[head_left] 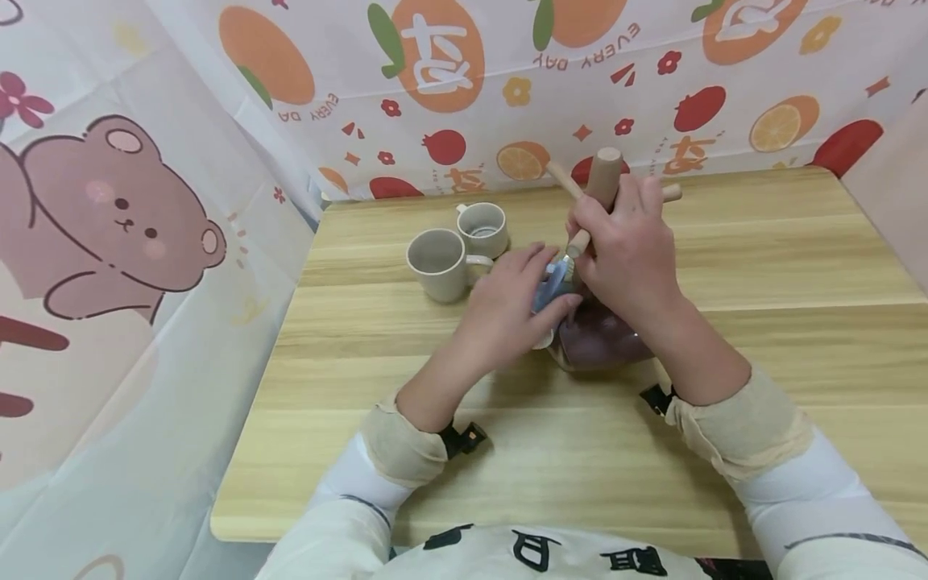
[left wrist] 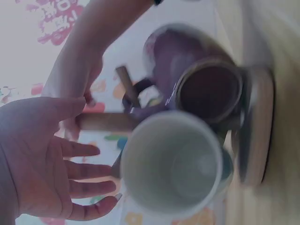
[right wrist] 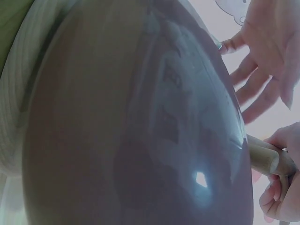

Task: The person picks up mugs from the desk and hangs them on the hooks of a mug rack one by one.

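A wooden mug rack (head_left: pixel 604 179), with a thick post and side pegs, stands toward the back of the table. My right hand (head_left: pixel 634 246) grips it near the top of the post, around the pegs. Low on its near side hangs a glossy purple mug (head_left: pixel 605 337), which fills much of the right wrist view. A mug with a pale inside (left wrist: pixel 171 164) hangs beside it; its blue handle (head_left: pixel 553 283) is by a peg. My left hand (head_left: pixel 511 298) is next to that handle, fingers extended and palm bare in the left wrist view.
Two pale mugs stand upright left of the rack: a larger mug (head_left: pixel 437 270) in front and a smaller cup (head_left: pixel 483 231) behind. The rack's round wooden base (left wrist: pixel 262 126) rests on the table (head_left: pixel 348 403). A printed curtain (head_left: pixel 551 89) hangs along the back edge.
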Motion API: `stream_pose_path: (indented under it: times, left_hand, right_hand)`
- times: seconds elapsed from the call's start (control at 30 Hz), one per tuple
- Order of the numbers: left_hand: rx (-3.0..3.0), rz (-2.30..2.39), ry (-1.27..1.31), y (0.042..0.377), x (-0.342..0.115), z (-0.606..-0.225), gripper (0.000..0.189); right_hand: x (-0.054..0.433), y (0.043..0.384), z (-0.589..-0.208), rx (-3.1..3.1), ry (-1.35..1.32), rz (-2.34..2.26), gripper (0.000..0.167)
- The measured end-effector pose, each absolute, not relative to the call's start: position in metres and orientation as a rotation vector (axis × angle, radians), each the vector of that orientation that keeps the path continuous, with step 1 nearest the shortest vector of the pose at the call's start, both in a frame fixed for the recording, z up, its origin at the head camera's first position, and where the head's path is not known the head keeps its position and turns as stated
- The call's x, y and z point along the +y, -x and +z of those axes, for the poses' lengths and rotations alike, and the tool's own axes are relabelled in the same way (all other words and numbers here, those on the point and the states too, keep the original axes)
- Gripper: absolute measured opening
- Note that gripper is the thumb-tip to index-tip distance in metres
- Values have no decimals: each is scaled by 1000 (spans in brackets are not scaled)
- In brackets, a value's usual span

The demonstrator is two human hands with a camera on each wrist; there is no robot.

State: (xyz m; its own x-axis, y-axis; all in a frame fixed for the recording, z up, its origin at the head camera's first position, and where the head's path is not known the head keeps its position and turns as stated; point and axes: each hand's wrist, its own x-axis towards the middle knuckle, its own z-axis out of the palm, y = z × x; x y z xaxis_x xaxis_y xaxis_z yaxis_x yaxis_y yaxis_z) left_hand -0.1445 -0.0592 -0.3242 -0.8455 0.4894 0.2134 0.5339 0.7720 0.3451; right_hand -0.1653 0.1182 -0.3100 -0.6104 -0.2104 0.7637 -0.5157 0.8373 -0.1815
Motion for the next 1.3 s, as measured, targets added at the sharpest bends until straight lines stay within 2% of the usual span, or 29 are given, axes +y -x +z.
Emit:
stream_pose_path:
  times: [0.2,0.43,0.53,0.83,1.3]
  left_hand:
    - [-2893,-534,702,169,-98,-307,68]
    - [-3138,-431,486,218,-151,-303,101]
    - [-3259,-428,499,236,-162,-309,106]
    - [-3445,-324,566,252,-158,-327,87]
    - [-3500,-275,497,262,-158,-335,85]
  right_hand:
    - [117,166,-308,-2257,-511,522,8]
    - [118,165,-307,-2301,-482,533,7]
    - [118,165,-308,-2291,-483,537,7]
    - [117,165,-309,-2291,-496,532,8]
    - [116,162,-308,-2252,-503,533,3]
